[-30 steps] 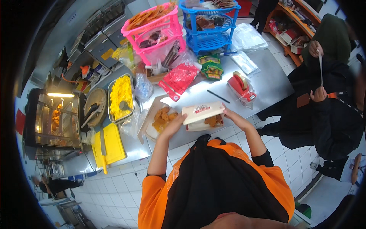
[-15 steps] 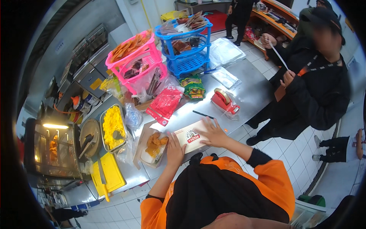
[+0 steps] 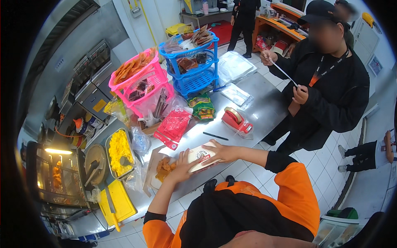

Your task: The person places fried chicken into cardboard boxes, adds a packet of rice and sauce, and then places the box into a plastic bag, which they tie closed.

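Note:
On the steel table before me stands an open cardboard food box [image 3: 154,182] with fried chicken [image 3: 164,168] inside. Its pale printed lid [image 3: 202,156] is raised and tilted to the right of the chicken. My left hand [image 3: 178,170] grips the lid's left side, its forearm crossing over part of the box. Around the lid's far right edge curl the fingers of my right hand [image 3: 225,152], thumb toward the near side. Behind the lid lies a black pen [image 3: 215,136], and a red tape dispenser [image 3: 237,120] sits farther right.
Left of the box are a tray of yellow food [image 3: 120,152], a yellow cutting board [image 3: 124,202] and a knife [image 3: 111,202]. Pink baskets [image 3: 142,78] and blue baskets [image 3: 194,82] hold packets at the back. A co-worker [image 3: 331,91] holds a white strip at the right.
The lid lay flat and is now lifted and tilted in my hands. My left hand has moved left and nearer the chicken. The view has shifted slightly.

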`<state>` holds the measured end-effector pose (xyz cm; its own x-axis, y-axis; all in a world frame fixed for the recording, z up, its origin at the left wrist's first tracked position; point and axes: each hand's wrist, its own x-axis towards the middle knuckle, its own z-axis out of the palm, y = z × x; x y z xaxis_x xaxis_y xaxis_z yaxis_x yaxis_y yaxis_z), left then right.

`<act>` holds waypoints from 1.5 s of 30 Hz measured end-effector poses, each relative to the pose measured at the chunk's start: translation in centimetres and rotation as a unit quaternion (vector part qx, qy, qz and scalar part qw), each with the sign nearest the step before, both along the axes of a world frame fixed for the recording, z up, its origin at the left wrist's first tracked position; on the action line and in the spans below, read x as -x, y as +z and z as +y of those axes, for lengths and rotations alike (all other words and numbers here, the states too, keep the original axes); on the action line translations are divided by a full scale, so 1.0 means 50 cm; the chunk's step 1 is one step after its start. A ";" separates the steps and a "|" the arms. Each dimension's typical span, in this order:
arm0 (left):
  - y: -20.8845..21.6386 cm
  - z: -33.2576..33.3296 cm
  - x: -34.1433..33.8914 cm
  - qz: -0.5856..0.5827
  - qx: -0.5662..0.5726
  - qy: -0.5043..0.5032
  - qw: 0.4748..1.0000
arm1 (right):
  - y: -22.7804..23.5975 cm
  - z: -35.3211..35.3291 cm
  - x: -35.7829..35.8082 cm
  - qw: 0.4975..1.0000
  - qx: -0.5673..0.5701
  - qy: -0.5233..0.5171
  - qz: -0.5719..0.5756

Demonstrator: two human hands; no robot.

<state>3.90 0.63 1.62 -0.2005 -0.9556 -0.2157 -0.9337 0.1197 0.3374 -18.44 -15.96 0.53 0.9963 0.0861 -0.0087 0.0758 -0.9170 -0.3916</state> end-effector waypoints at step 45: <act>-0.041 -0.142 0.135 0.042 0.261 0.300 0.917 | -0.111 -0.068 0.224 0.601 -0.306 -0.653 -0.344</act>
